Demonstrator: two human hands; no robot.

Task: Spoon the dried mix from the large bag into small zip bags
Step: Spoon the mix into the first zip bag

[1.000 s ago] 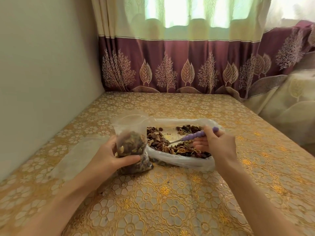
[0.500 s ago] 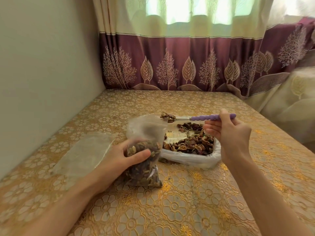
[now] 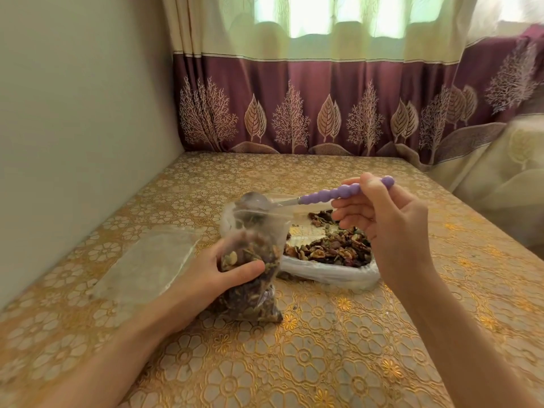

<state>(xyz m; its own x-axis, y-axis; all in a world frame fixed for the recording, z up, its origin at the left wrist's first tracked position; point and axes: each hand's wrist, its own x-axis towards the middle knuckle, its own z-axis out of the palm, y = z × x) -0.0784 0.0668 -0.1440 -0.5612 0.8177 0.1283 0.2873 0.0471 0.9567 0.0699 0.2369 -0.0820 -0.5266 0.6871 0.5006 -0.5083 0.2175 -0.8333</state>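
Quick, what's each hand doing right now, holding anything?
Left hand: grips the small zip bag, which stands upright on the table.
Right hand: fingers pinch the purple spoon, its bowl over the bag's mouth.

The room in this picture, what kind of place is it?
Probably a room in a home, not a workshop. A curtain with a tree pattern covers a window, a floral gold tablecloth lies on the table, and the wall is plain.
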